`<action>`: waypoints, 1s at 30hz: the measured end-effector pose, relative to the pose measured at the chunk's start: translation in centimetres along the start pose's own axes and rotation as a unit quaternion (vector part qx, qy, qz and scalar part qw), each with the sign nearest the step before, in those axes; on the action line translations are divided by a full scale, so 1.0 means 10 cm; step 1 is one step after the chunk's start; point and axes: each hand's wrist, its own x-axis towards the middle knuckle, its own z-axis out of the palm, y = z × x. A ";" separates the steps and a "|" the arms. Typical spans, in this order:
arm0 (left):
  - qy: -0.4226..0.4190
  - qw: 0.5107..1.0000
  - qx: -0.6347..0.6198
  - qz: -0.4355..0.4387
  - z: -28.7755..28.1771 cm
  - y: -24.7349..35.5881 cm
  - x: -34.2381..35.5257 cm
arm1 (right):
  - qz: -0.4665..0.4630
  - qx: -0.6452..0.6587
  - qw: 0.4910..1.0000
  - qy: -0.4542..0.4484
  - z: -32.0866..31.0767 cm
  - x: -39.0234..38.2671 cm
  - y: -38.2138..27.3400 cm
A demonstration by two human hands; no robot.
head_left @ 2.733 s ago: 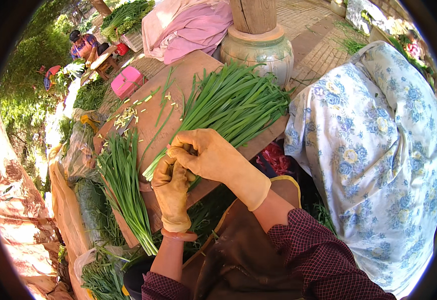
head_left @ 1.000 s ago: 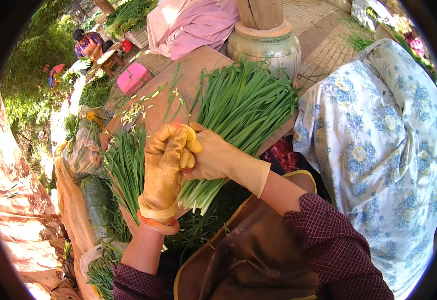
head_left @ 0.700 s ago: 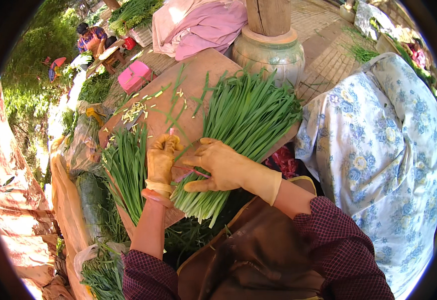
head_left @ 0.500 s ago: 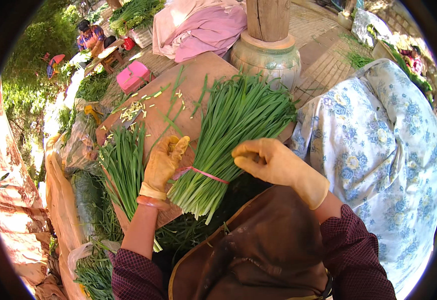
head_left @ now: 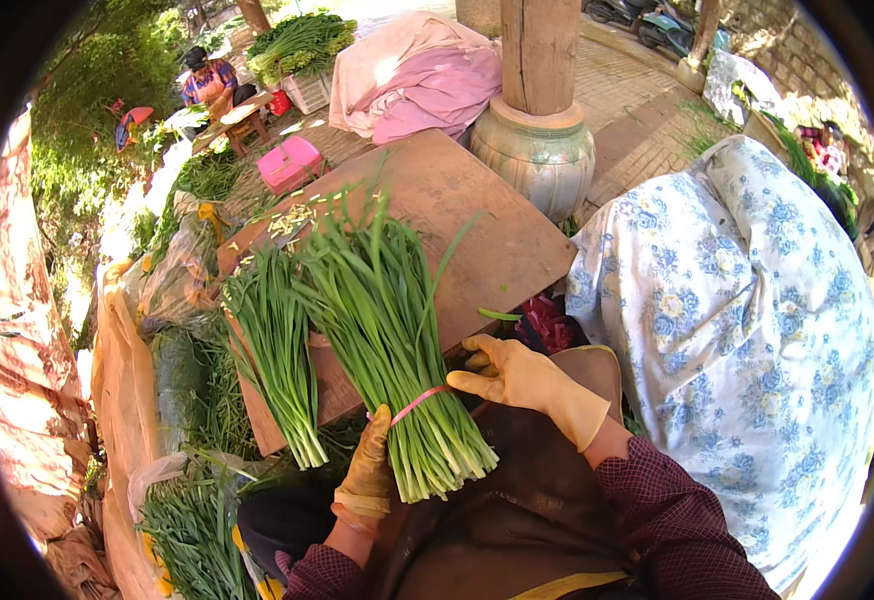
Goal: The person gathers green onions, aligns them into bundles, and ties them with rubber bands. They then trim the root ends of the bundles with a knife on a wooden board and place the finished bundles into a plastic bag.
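My left hand (head_left: 367, 465), in a stained yellow glove, grips a bundle of long green chives (head_left: 377, 310) from below at its pink band (head_left: 417, 400); most fingers are hidden under it. The bundle lies tilted, pale cut ends toward me. My right hand (head_left: 532, 390), also gloved, is open just right of the band, fingers slightly bent and apart. A looser pile of chives (head_left: 277, 360) lies to the left on the brown board (head_left: 487, 240), with short pale trimmings (head_left: 292, 218) farther back. My brown apron (head_left: 487, 530) is below the hands.
A floral sheet covers a mound (head_left: 727, 340) at right. Behind stand a wooden post on a ceramic base (head_left: 532, 160), a pink box (head_left: 287, 165) and pink cloths (head_left: 417, 80). A co-worker (head_left: 207, 90) sits back left. Plastic bags (head_left: 172, 275) and greens (head_left: 187, 525) line the left.
My hands have parted after working together over the band. The banded bundle has swung left and toward me, into my left hand’s grip, baring the board’s right part.
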 end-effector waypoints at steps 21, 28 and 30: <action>0.039 0.961 0.184 0.203 0.40 0.32 0.25 | -0.183 0.239 0.951 0.073 0.38 0.41 -0.25; -0.024 0.855 0.388 0.343 0.66 1.35 0.60 | -0.382 0.158 0.906 0.094 -0.54 0.68 -1.10; -0.029 0.909 0.324 0.259 0.40 1.43 0.78 | -0.338 0.116 0.928 0.107 -0.57 0.75 -1.11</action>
